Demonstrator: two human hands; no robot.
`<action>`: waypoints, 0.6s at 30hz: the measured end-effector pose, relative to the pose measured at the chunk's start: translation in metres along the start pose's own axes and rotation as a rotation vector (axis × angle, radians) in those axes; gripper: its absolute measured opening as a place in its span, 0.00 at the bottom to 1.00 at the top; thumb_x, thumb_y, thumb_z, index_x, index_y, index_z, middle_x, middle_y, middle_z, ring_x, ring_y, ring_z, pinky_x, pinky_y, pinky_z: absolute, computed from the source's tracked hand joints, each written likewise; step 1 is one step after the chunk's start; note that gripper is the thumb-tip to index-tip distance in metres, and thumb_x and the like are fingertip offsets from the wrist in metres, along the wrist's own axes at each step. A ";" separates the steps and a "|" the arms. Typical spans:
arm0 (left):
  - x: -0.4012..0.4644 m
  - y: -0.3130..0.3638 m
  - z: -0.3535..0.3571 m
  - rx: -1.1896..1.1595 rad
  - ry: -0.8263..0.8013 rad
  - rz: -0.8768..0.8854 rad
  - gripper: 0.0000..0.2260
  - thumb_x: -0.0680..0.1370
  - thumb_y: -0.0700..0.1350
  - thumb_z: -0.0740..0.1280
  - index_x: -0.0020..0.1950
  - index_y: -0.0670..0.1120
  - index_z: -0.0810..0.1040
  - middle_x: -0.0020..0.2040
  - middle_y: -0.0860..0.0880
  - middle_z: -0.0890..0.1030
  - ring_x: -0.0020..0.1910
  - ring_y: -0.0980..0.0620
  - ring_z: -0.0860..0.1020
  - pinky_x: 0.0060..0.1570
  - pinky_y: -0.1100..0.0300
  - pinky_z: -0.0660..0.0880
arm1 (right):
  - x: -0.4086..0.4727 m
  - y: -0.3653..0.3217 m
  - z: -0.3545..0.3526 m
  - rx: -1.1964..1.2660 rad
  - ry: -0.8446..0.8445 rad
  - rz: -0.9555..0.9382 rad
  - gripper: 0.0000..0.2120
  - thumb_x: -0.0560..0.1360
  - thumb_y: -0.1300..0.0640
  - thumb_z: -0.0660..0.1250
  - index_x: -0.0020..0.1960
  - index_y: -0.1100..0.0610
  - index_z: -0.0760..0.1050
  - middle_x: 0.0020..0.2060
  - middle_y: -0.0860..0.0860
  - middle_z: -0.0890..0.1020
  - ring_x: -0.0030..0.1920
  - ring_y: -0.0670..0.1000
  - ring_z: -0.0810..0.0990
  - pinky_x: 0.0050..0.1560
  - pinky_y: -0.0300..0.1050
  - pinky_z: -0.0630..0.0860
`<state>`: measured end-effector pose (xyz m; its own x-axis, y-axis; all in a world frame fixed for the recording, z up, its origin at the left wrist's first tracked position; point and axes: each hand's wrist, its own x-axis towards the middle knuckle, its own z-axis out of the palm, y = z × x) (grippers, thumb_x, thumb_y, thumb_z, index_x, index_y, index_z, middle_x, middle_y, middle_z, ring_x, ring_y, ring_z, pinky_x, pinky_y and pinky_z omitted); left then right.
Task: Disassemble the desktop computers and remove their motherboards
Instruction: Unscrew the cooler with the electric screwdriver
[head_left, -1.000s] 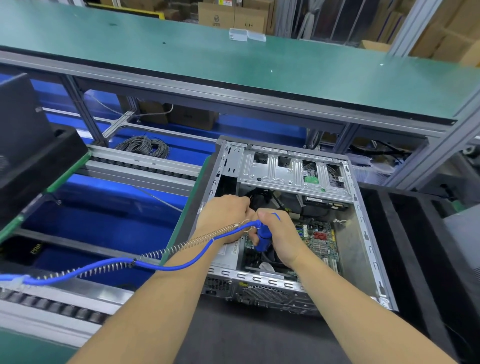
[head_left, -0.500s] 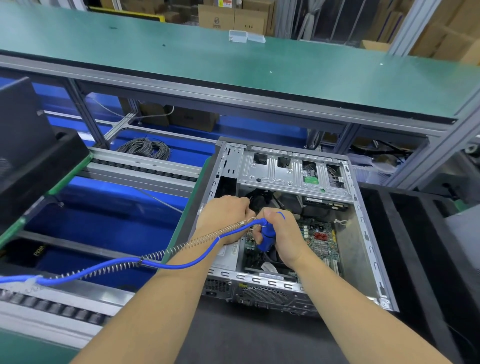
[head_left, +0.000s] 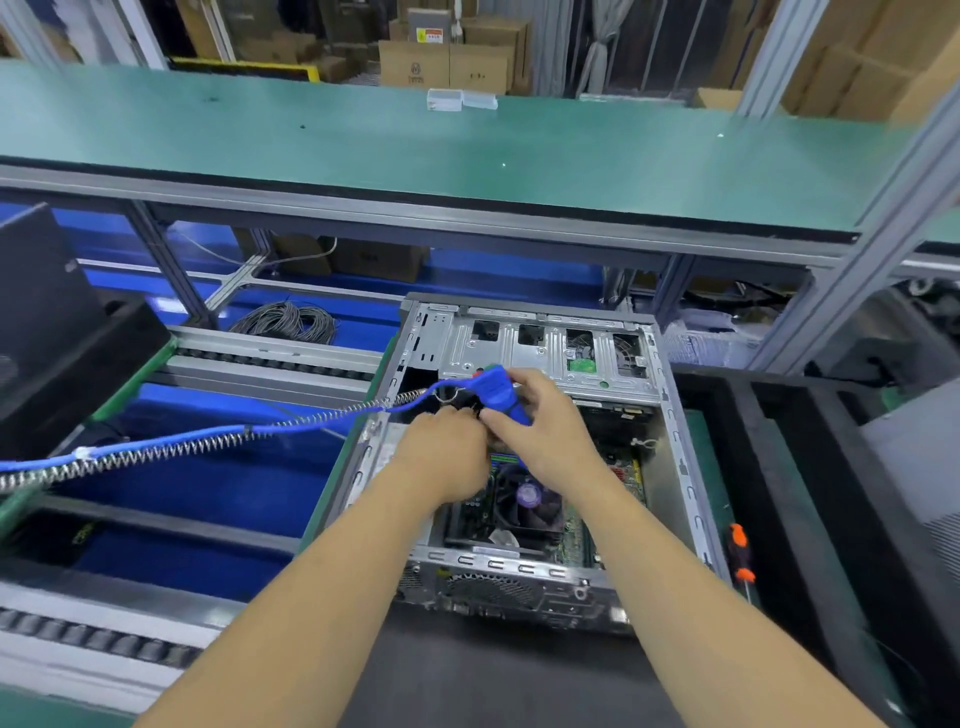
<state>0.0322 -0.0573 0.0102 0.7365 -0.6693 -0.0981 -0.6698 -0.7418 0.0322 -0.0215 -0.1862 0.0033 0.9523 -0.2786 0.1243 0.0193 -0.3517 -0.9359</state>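
The electric screwdriver (head_left: 497, 393) and its cable (head_left: 218, 435) are blue. The computer case (head_left: 524, 343) is bare silver-grey, the motherboard (head_left: 574, 525) seemingly green, the worktop (head_left: 363, 140) teal-green, the hand screwdriver (head_left: 740, 552) orange and black.

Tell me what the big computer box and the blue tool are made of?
The computer box looks like bare sheet metal: grey, shiny, with punched holes and folded edges. The blue tool in the right hand seems to be moulded plastic, smooth and evenly coloured, though motion blur leaves that uncertain.

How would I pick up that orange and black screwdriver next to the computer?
Grip the screwdriver round its fat orange and black handle, coming from above. It lies flat on the mat, right of the computer case, with open space over it; the thin shaft is harder to hold.
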 end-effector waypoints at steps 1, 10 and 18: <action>-0.002 0.010 -0.006 0.023 -0.041 -0.004 0.15 0.79 0.46 0.60 0.64 0.45 0.76 0.61 0.45 0.79 0.60 0.43 0.76 0.55 0.51 0.72 | 0.002 -0.004 -0.004 -0.026 0.014 -0.019 0.18 0.73 0.58 0.74 0.59 0.43 0.74 0.52 0.45 0.83 0.52 0.47 0.81 0.58 0.46 0.77; -0.064 0.021 -0.120 -0.446 0.112 0.102 0.14 0.74 0.50 0.61 0.33 0.44 0.75 0.28 0.51 0.75 0.29 0.51 0.71 0.31 0.59 0.66 | -0.028 -0.049 -0.005 -0.384 -0.151 -0.103 0.05 0.70 0.53 0.67 0.43 0.44 0.74 0.36 0.42 0.79 0.38 0.47 0.76 0.40 0.45 0.72; -0.114 -0.059 -0.061 -0.457 0.525 -0.044 0.17 0.79 0.48 0.61 0.31 0.47 0.63 0.27 0.49 0.68 0.31 0.46 0.67 0.29 0.54 0.61 | -0.117 -0.074 0.108 -0.620 -0.377 -0.322 0.18 0.72 0.54 0.69 0.60 0.44 0.71 0.56 0.53 0.75 0.53 0.59 0.77 0.47 0.53 0.76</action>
<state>-0.0065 0.0602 0.0800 0.7871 -0.4847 0.3814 -0.6166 -0.6345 0.4660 -0.1014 -0.0310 0.0229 0.9698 0.2037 0.1339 0.2436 -0.8280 -0.5050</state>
